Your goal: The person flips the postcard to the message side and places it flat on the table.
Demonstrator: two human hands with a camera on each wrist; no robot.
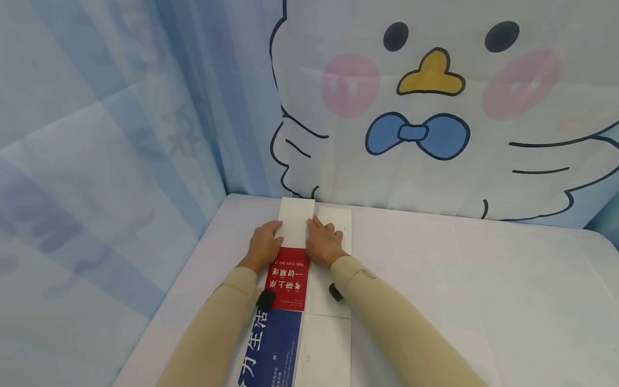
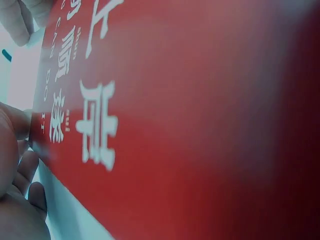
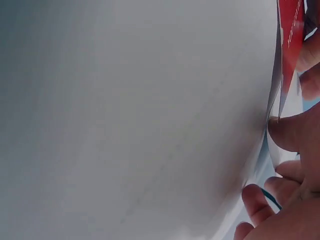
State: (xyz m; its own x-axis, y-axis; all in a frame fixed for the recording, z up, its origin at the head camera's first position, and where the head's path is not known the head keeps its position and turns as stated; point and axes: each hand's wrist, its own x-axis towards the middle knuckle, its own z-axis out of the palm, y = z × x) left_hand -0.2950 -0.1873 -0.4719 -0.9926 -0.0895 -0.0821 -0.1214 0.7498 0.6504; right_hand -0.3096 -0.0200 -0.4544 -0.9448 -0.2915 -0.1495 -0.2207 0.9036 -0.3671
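A blank white card (image 1: 294,223) lies between my two hands at the far end of a row of cards. My left hand (image 1: 263,244) holds its left edge with thumb and fingertips. At its right edge my right hand (image 1: 324,242) grips with thumb and forefinger, the other fingers over a second white card (image 1: 340,216). Just nearer than the held card is a red card (image 1: 288,285) with white lettering, which fills most of the left wrist view. Below that comes a blue card (image 1: 285,344), partly covered by the left sleeve.
More white cards (image 1: 325,349) run alongside the red and blue ones on the right. Everything lies on a white table (image 1: 474,290). A printed curtain (image 1: 416,177) hangs right behind its back edge, and another curtain (image 1: 96,188) closes off the left side.
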